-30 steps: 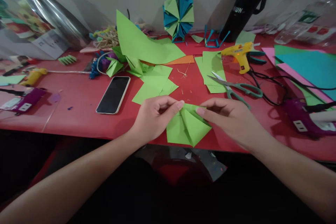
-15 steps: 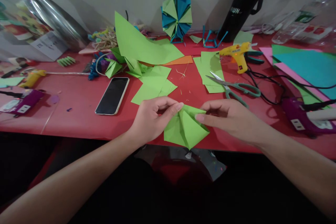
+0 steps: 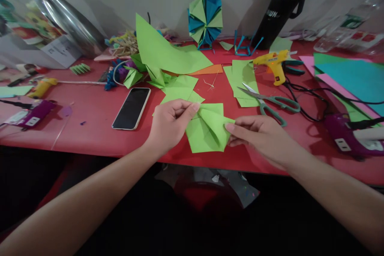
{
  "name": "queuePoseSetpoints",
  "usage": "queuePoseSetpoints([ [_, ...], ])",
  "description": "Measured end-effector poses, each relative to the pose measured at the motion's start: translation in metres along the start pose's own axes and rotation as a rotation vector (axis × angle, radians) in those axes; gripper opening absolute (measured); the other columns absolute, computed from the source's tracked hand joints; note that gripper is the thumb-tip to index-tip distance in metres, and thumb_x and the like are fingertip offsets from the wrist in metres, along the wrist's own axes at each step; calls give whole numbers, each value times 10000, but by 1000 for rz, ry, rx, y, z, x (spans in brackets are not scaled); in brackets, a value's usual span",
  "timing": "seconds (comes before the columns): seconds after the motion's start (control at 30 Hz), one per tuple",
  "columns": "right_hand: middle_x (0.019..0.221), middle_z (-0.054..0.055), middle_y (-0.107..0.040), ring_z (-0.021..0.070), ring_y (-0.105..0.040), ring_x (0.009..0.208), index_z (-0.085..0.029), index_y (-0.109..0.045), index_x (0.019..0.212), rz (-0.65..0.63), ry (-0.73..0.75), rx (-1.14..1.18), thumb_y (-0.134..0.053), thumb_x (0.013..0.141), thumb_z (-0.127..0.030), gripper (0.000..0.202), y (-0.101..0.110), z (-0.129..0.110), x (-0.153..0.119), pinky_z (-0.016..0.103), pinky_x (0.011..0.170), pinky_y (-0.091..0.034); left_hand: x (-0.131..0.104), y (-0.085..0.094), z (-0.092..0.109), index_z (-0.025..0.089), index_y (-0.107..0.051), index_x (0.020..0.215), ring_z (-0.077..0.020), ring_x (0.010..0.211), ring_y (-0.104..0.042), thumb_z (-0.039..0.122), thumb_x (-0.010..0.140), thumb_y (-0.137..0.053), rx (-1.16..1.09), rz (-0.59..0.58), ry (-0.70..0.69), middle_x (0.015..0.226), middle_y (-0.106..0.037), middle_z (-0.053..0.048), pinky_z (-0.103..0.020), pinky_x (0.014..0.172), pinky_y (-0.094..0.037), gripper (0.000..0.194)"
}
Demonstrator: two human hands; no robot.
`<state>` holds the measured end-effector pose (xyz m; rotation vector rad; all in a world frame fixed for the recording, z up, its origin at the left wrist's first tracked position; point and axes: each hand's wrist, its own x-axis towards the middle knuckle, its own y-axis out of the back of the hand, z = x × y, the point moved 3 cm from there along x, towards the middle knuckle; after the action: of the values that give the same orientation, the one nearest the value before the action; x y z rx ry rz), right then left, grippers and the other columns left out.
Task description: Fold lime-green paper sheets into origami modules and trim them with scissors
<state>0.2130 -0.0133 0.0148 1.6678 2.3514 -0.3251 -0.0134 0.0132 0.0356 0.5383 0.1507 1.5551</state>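
Observation:
A creased green paper [image 3: 205, 133] is held over the front edge of the red table [image 3: 96, 136]. My left hand [image 3: 171, 123] pinches its upper left part between thumb and fingers. At its right corner, my right hand [image 3: 255, 134] grips the paper, thumb on top, with some fingers behind. A raised fold runs across the sheet between the two hands. Beyond my left hand lie other green sheets [image 3: 180, 86]. Scissors [image 3: 273, 102] with grey-green handles rest behind my right hand, partly on more green paper [image 3: 243, 76].
A phone [image 3: 131, 109] lies left of my hands. Farther back are a yellow glue gun [image 3: 274, 66], a blue and green folded wheel [image 3: 205, 20], a black bottle [image 3: 276, 12] and a silver jug [image 3: 67, 16]. Purple power strips [image 3: 37, 115] sit at both sides, with cables.
The green paper has opened out flatter, and its lower point no longer hangs past the table edge. My left hand has moved slightly up and left. The view has shifted a little.

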Motion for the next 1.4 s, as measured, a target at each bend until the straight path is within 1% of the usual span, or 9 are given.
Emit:
queuePoseSetpoints([
  [0.2,790,22,-732,159,-698,752,-202,-746,803,120,74,-38,-807,814,-531,335,2,-1,4,308,789,-608,2,-2,-6,167,-756,767,-107,537,-539,406,895,-732,-86,-15,84,621,-667,-11,-225,480,-387,272],
  [0.3,880,37,-740,189,-714,819,-215,-707,833,160,77,11,-766,855,-522,314,2,0,6,333,782,-618,1,-5,-13,177,-756,780,-115,557,-561,450,891,-737,-128,-36,110,648,-680,-16,-227,492,-409,296],
  [0.4,1053,68,-740,231,-727,940,-230,-683,983,110,51,121,-716,895,-516,301,-3,2,5,370,760,-637,1,-8,-20,179,-748,759,-115,574,-576,469,887,-739,-155,-18,144,656,-687,-19,-224,509,-431,317],
  [0.57,1240,106,-703,257,-725,1011,-284,-468,1392,104,123,-14,-887,742,-407,783,-10,-2,-1,440,842,-638,4,-10,-30,175,-765,786,-153,651,-652,492,866,-755,-267,-2,223,713,-737,-49,-251,581,-524,328],
  [0.63,1285,109,-686,250,-721,1012,-296,-455,1409,99,170,-76,-891,739,-386,805,-10,-5,-2,453,886,-622,5,-10,-27,174,-772,809,-158,660,-662,482,872,-750,-278,-6,226,724,-747,-52,-256,592,-535,315],
  [0.83,1252,72,-650,258,-627,1193,-259,-633,1059,58,299,-200,-863,772,-391,391,2,-17,0,401,962,-573,0,-4,-2,177,-754,807,-108,557,-558,390,917,-711,-29,4,-22,641,-688,-5,-224,507,-414,243],
  [1.0,1168,64,-663,234,-675,992,-255,-612,1015,-6,238,-301,-859,776,-394,371,7,-17,-3,397,870,-580,-9,-4,10,189,-754,835,-100,531,-548,351,939,-691,79,22,-191,626,-694,7,-222,507,-423,203],
  [1.2,1171,44,-668,243,-659,1029,-279,-672,1054,-28,331,-507,-811,821,-432,312,3,-27,-9,401,927,-541,-15,-1,24,210,-760,859,-88,510,-566,329,950,-687,233,83,-384,603,-692,31,-213,544,-460,167],
  [1.4,1088,29,-693,254,-676,956,-284,-746,813,-115,352,-791,-779,822,-511,229,-3,-41,-6,433,892,-545,-23,-5,38,247,-785,942,-111,585,-668,307,967,-662,318,-67,-519,753,-777,5,-220,568,-464,139],
])
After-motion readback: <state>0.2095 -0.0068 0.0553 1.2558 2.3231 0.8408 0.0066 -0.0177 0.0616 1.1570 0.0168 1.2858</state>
